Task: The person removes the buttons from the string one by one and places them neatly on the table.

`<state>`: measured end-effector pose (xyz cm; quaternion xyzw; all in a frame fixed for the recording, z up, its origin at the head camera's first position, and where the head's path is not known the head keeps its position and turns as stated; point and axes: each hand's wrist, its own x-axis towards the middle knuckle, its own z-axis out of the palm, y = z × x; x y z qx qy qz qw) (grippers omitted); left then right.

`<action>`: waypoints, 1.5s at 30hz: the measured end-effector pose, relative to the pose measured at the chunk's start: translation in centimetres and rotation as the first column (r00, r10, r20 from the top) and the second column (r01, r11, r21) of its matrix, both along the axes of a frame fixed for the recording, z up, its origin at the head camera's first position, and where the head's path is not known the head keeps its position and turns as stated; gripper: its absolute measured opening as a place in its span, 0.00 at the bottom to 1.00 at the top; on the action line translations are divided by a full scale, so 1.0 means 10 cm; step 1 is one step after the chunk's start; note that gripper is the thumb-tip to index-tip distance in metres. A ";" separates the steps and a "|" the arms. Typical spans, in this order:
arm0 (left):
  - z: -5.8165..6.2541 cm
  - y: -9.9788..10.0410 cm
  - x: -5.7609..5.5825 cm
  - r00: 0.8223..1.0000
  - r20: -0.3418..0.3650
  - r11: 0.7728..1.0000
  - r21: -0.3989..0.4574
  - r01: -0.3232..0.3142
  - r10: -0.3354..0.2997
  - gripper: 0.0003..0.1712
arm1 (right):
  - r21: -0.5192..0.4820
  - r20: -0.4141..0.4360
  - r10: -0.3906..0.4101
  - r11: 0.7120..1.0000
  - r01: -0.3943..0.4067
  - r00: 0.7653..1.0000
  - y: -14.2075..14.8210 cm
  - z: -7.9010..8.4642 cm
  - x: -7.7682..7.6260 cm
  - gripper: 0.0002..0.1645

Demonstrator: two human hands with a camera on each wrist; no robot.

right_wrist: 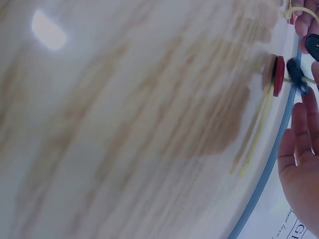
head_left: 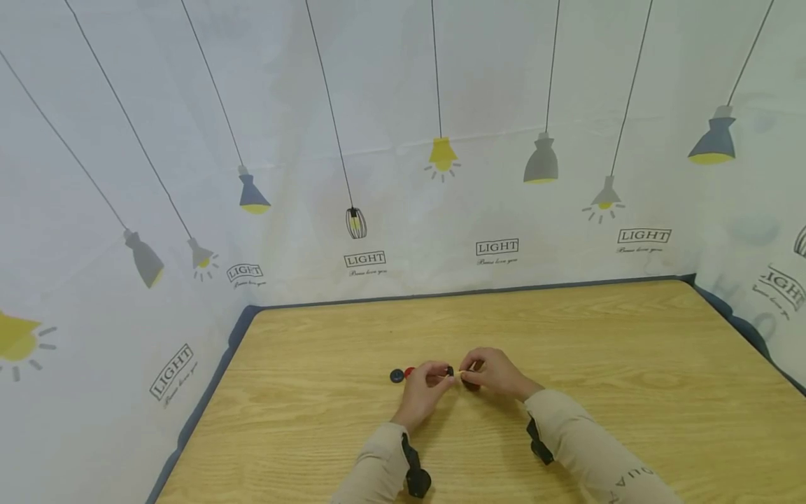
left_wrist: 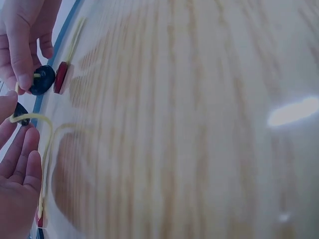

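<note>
You have five buttons that can be counted across the views. Three are dark: the black button [head_left: 450,371] at your left hand [head_left: 423,393], the blue button [left_wrist: 42,80] at your right hand [head_left: 497,371], and the navy button [head_left: 397,376] on the table [head_left: 302,420]. Two are red: the near red button [left_wrist: 60,77], just beside the blue one, and the far red button [head_left: 410,372], next to the navy one and partly covered by your left hand. Your left thumb and fingers pinch the black button; your right thumb and fingertips close narrowly on the yellow cord [right_wrist: 254,134], right by the blue button.

The buttons are round, smooth discs; the cord is thin and pliant. The table has pale wood grain and a glossy top that mirrors hands and cord. Beige sleeves [head_left: 567,420] cover both your forearms, and a black device [head_left: 415,476] sits at your left wrist.

Only the head view shows the white backdrop [head_left: 403,84], printed with ten lamps, one cut by the frame. The left wrist view adds the cord looping down from the black button; the right wrist view shows two strands trailing beside the near red button. You cannot tell from these whether all the cord is one piece.
</note>
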<state>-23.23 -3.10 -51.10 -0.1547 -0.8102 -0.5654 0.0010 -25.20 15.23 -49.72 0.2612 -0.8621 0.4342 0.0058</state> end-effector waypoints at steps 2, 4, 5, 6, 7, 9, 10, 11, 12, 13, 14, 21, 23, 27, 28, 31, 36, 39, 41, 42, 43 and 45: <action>0.00 -0.02 -0.01 1.000 -0.009 1.000 0.009 0.005 -0.005 0.17 | -0.004 -0.015 -0.011 1.000 0.011 1.000 0.01 0.01 0.01 0.04; -0.01 -0.04 -0.01 1.000 -0.010 1.000 0.004 0.008 -0.008 0.17 | -0.008 -0.023 -0.018 1.000 0.018 1.000 0.01 0.01 0.01 0.04; -0.01 -0.05 -0.01 1.000 -0.011 1.000 -0.002 0.009 -0.009 0.17 | -0.009 -0.025 -0.018 1.000 0.018 1.000 0.02 0.01 0.01 0.03; -0.01 -0.06 -0.01 1.000 -0.005 1.000 -0.014 0.007 -0.007 0.17 | -0.012 -0.019 -0.018 1.000 0.018 1.000 0.02 0.02 0.01 0.03; 0.00 -0.07 -0.01 1.000 -0.003 1.000 -0.025 0.006 -0.006 0.17 | -0.016 -0.010 -0.019 1.000 0.019 1.000 0.02 0.02 0.01 0.03; 0.00 -0.08 -0.02 1.000 0.001 0.999 -0.039 0.005 -0.005 0.17 | -0.020 -0.001 -0.012 1.000 0.012 1.000 0.02 0.02 0.01 0.03; -0.01 -0.09 -0.02 1.000 0.000 0.999 -0.044 0.004 -0.004 0.16 | -0.023 0.002 -0.007 1.000 0.008 1.000 0.02 0.02 0.01 0.03; -0.01 -0.10 -0.02 1.000 0.003 0.999 -0.048 0.002 -0.002 0.16 | -0.025 0.006 -0.004 1.000 0.004 1.000 0.02 0.03 0.02 0.02; 0.00 -0.11 -0.02 1.000 0.004 0.999 -0.049 0.000 0.001 0.16 | -0.025 0.008 -0.002 1.000 0.002 1.000 0.02 0.03 0.02 0.03; 0.00 -0.11 -0.02 1.000 0.001 0.999 -0.047 -0.003 0.003 0.16 | -0.025 0.010 0.000 1.000 0.000 1.000 0.02 0.03 0.02 0.03; 0.00 -0.12 -0.02 1.000 0.001 0.999 -0.046 -0.004 0.004 0.16 | -0.024 0.010 0.002 1.000 -0.002 1.000 0.01 0.04 0.02 0.03; -0.01 -0.22 -0.04 1.000 -0.008 0.999 -0.045 -0.018 0.018 0.17 | -0.004 0.003 -0.013 1.000 0.013 1.000 0.00 0.02 0.02 0.02; -0.01 -0.27 -0.05 1.000 -0.017 0.999 -0.039 -0.027 0.027 0.17 | 0.002 0.001 -0.017 1.000 0.017 1.000 0.00 0.01 0.01 0.03; -0.02 -0.35 -0.06 0.999 -0.018 0.999 -0.013 -0.043 0.043 0.16 | 0.007 -0.008 -0.017 1.000 0.017 1.000 0.01 -0.02 0.00 0.03; -0.02 -0.37 -0.07 0.999 -0.017 0.999 -0.013 -0.045 0.045 0.16 | 0.006 -0.006 -0.018 1.000 0.018 1.000 0.01 -0.02 0.00 0.03; -0.02 -0.43 -0.07 0.998 -0.022 0.998 -0.036 -0.052 0.051 0.16 | 0.001 -0.009 -0.010 1.000 0.010 1.000 0.03 -0.04 0.00 0.03; 0.00 -0.55 -0.08 0.996 -0.051 0.994 -0.085 -0.071 0.067 0.16 | -0.009 -0.018 0.007 1.000 -0.007 1.000 0.05 -0.03 0.01 0.03; 0.02 -0.63 -0.07 0.995 -0.062 0.993 -0.090 -0.081 0.075 0.16 | -0.004 -0.014 0.007 1.000 -0.007 1.000 0.06 -0.03 0.01 0.03; 0.03 -0.68 -0.06 0.995 -0.069 0.993 -0.090 -0.081 0.075 0.16 | 0.003 -0.007 0.002 1.000 -0.002 1.000 0.06 -0.02 0.01 0.03; 0.03 -0.70 -0.06 0.995 -0.066 0.992 -0.091 -0.082 0.076 0.16 | 0.006 -0.006 0.000 1.000 0.000 1.000 0.06 -0.02 0.01 0.03; 0.03 -0.72 -0.06 0.995 -0.066 0.993 -0.090 -0.081 0.075 0.16 | 0.008 -0.006 -0.002 1.000 0.002 1.000 0.06 -0.03 0.01 0.03; 0.03 -0.77 -0.07 0.995 -0.059 0.993 -0.083 -0.084 0.080 0.16 | 0.010 -0.002 -0.004 1.000 0.004 1.000 0.06 -0.02 0.02 0.03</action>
